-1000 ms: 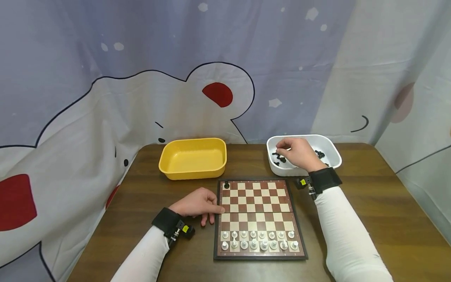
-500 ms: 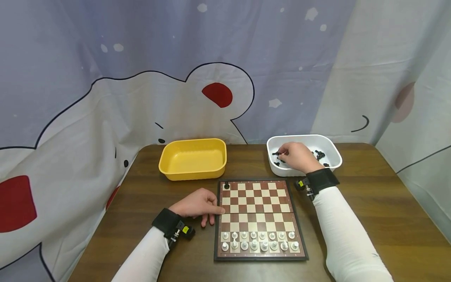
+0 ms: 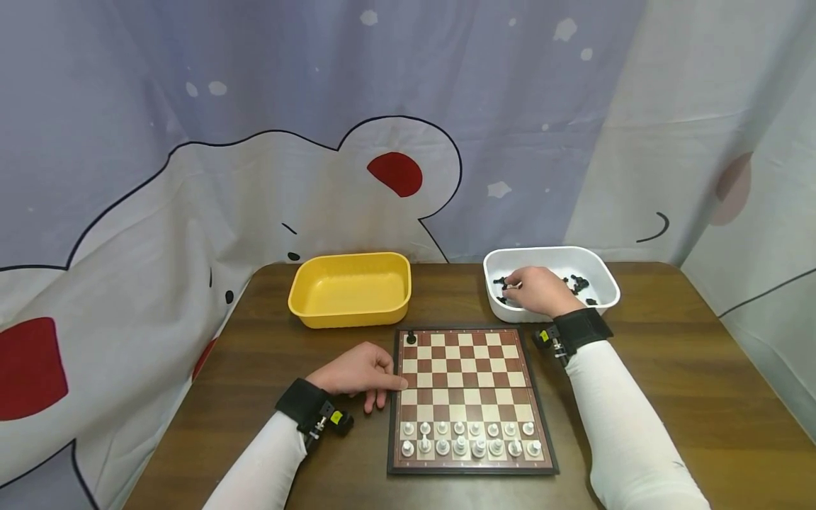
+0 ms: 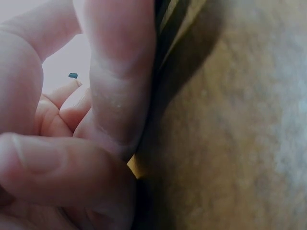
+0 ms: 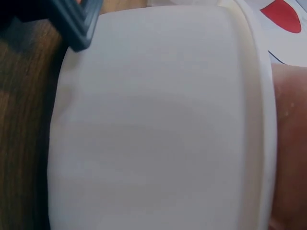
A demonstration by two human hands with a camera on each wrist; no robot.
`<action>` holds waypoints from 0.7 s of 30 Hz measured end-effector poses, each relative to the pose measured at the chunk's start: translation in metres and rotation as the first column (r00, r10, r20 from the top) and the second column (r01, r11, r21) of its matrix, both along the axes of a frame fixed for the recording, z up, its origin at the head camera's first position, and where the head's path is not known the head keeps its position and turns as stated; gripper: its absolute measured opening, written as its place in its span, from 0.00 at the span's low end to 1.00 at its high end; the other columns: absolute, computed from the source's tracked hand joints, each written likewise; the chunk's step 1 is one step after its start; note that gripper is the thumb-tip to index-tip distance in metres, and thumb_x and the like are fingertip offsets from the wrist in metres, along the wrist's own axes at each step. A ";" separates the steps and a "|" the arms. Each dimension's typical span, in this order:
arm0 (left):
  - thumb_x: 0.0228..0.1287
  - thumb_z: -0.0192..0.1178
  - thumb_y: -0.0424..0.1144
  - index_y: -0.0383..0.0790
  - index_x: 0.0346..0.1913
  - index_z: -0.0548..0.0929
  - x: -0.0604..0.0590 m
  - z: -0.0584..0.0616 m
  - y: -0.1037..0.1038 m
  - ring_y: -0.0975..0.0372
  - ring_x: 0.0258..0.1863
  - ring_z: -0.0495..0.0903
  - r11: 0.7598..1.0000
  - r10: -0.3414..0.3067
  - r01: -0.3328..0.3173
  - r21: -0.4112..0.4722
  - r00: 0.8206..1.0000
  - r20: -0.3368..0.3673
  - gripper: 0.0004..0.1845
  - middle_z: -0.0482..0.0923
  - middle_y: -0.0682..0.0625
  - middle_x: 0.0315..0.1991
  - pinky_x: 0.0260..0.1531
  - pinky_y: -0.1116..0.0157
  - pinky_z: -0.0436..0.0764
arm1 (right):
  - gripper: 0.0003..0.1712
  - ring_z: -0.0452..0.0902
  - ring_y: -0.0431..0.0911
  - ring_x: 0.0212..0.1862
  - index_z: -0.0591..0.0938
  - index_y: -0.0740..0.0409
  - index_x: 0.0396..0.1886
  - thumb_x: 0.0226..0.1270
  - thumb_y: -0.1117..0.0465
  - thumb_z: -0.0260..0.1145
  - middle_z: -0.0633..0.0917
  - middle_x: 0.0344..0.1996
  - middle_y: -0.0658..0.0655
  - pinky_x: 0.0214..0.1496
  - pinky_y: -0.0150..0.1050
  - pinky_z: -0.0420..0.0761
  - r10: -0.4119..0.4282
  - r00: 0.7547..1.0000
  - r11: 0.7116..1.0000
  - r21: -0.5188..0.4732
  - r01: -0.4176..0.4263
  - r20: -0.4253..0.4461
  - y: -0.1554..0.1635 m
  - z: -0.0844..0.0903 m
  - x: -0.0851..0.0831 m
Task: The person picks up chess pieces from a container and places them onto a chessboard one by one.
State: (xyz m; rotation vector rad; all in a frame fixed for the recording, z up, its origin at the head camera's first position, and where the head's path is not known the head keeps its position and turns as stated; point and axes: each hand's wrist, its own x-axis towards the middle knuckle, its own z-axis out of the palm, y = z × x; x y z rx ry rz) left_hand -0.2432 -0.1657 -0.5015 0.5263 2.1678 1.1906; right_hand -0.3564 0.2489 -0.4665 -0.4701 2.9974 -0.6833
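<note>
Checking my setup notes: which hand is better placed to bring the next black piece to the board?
Probably the right hand: it is already inside the white tub among the black pieces. The left hand rests at the chessboard edge.

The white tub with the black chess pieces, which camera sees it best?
The head view: the whole white tub shows, with black pieces inside and the right hand reaching in. The right wrist view shows only its blank outer wall. The left wrist view misses it.

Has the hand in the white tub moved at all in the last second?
Yes. The right hand has sunk a little lower into the white tub, drawing back toward its near rim, among the black pieces.
</note>
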 end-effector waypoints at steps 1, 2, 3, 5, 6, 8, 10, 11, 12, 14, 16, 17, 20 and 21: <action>0.73 0.76 0.57 0.37 0.29 0.87 0.000 0.000 0.000 0.59 0.14 0.85 1.000 -0.001 0.001 0.000 1.000 -0.001 0.25 0.89 0.42 0.23 0.12 0.69 0.64 | 0.23 0.90 0.61 0.54 0.89 0.67 0.64 0.80 0.55 0.71 0.93 0.54 0.66 0.58 0.61 0.85 0.002 1.000 1.000 0.004 -0.002 0.006 0.000 0.000 0.000; 0.73 0.76 0.57 0.37 0.29 0.87 0.000 0.000 0.000 0.59 0.14 0.85 1.000 -0.003 0.003 -0.001 1.000 -0.002 0.25 0.89 0.42 0.23 0.12 0.69 0.64 | 0.23 0.90 0.62 0.54 0.88 0.67 0.65 0.81 0.55 0.71 0.93 0.54 0.66 0.59 0.61 0.85 0.003 1.000 1.000 0.007 -0.003 0.011 0.000 0.000 0.001; 0.73 0.76 0.57 0.37 0.29 0.87 0.000 0.000 0.000 0.59 0.14 0.85 1.000 -0.004 0.004 -0.003 1.000 -0.002 0.26 0.89 0.42 0.23 0.12 0.69 0.64 | 0.23 0.90 0.62 0.54 0.88 0.67 0.65 0.81 0.55 0.71 0.93 0.54 0.66 0.59 0.61 0.85 0.004 1.000 1.000 0.009 -0.004 0.017 0.000 0.000 0.001; 0.73 0.76 0.57 0.37 0.29 0.87 0.000 0.000 0.000 0.58 0.14 0.85 1.000 -0.005 0.005 -0.006 1.000 -0.004 0.26 0.89 0.42 0.23 0.12 0.69 0.64 | 0.23 0.90 0.61 0.54 0.89 0.67 0.64 0.82 0.55 0.71 0.93 0.53 0.65 0.58 0.61 0.85 0.006 1.000 1.000 0.009 -0.006 0.028 -0.001 0.000 0.002; 0.73 0.76 0.57 0.37 0.29 0.87 -0.001 0.000 0.000 0.58 0.14 0.85 1.000 -0.005 0.005 -0.007 1.000 -0.005 0.26 0.89 0.42 0.23 0.12 0.69 0.64 | 0.22 0.90 0.61 0.54 0.89 0.67 0.64 0.81 0.55 0.71 0.93 0.52 0.65 0.58 0.60 0.85 0.007 0.999 1.000 0.010 -0.007 0.031 -0.001 0.000 0.002; 0.73 0.76 0.57 0.38 0.29 0.87 -0.001 0.000 -0.001 0.58 0.15 0.85 1.000 -0.006 0.005 -0.009 1.000 -0.006 0.25 0.89 0.42 0.23 0.12 0.69 0.65 | 0.21 0.90 0.61 0.53 0.90 0.67 0.62 0.81 0.56 0.71 0.93 0.51 0.64 0.57 0.60 0.85 0.007 0.999 1.000 0.013 -0.007 0.037 -0.001 0.000 0.002; 0.73 0.76 0.57 0.38 0.29 0.87 -0.001 0.000 -0.001 0.58 0.14 0.85 1.000 -0.006 0.006 -0.011 1.000 -0.007 0.25 0.89 0.43 0.23 0.12 0.69 0.65 | 0.19 0.90 0.60 0.53 0.91 0.66 0.59 0.80 0.57 0.71 0.94 0.49 0.63 0.58 0.60 0.85 0.009 0.999 1.000 0.023 -0.009 0.035 -0.001 0.000 0.001; 0.73 0.76 0.58 0.39 0.29 0.86 -0.001 0.000 -0.001 0.58 0.14 0.85 1.000 -0.006 0.006 -0.011 1.000 -0.009 0.25 0.88 0.43 0.22 0.12 0.69 0.64 | 0.18 0.90 0.61 0.53 0.91 0.66 0.58 0.79 0.57 0.72 0.94 0.49 0.63 0.58 0.60 0.84 0.010 0.999 0.999 0.031 -0.011 0.032 -0.001 0.000 0.001; 0.73 0.76 0.58 0.39 0.28 0.86 0.000 0.000 -0.001 0.58 0.14 0.85 1.000 -0.007 0.007 -0.013 1.000 -0.011 0.25 0.88 0.43 0.22 0.12 0.69 0.64 | 0.18 0.90 0.61 0.54 0.92 0.66 0.57 0.79 0.58 0.72 0.94 0.49 0.62 0.59 0.60 0.84 0.010 1.000 0.999 0.039 -0.011 0.028 -0.001 0.000 0.001; 0.72 0.76 0.58 0.40 0.28 0.86 0.000 0.001 -0.001 0.59 0.14 0.85 1.000 -0.008 0.008 -0.018 1.000 -0.017 0.26 0.88 0.43 0.21 0.12 0.69 0.64 | 0.16 0.89 0.61 0.55 0.93 0.65 0.56 0.77 0.59 0.72 0.94 0.50 0.62 0.61 0.61 0.83 0.006 1.000 0.999 0.049 -0.007 0.023 -0.001 0.000 0.000; 0.72 0.76 0.59 0.40 0.27 0.86 0.000 0.001 -0.001 0.59 0.14 0.85 1.000 -0.007 0.006 -0.023 1.000 -0.022 0.26 0.87 0.43 0.20 0.12 0.69 0.64 | 0.15 0.89 0.61 0.55 0.93 0.65 0.54 0.76 0.60 0.72 0.94 0.50 0.62 0.61 0.60 0.83 0.000 1.000 0.998 0.055 -0.001 0.020 0.000 0.000 0.000; 0.72 0.76 0.59 0.40 0.27 0.86 0.000 0.001 -0.001 0.58 0.14 0.85 1.000 -0.006 0.006 -0.024 1.000 -0.023 0.26 0.87 0.43 0.19 0.12 0.69 0.64 | 0.15 0.89 0.61 0.54 0.93 0.65 0.54 0.75 0.61 0.73 0.94 0.49 0.62 0.61 0.60 0.83 -0.003 1.000 0.998 0.056 0.002 0.017 0.000 0.000 0.000; 0.72 0.76 0.59 0.40 0.28 0.86 0.000 0.001 -0.001 0.58 0.14 0.85 1.000 -0.004 0.003 -0.027 1.000 -0.022 0.26 0.87 0.43 0.19 0.12 0.69 0.63 | 0.13 0.89 0.60 0.52 0.94 0.64 0.51 0.73 0.62 0.74 0.94 0.47 0.62 0.59 0.59 0.84 -0.011 1.000 0.998 0.054 0.010 0.014 0.000 0.000 0.000; 0.72 0.76 0.59 0.40 0.28 0.86 0.000 0.001 0.000 0.58 0.14 0.85 1.000 -0.002 0.002 -0.027 1.000 -0.021 0.26 0.87 0.43 0.19 0.12 0.69 0.63 | 0.12 0.90 0.59 0.51 0.94 0.64 0.50 0.73 0.62 0.74 0.94 0.46 0.61 0.58 0.59 0.84 -0.011 1.000 0.998 0.057 0.010 0.012 0.000 0.000 0.000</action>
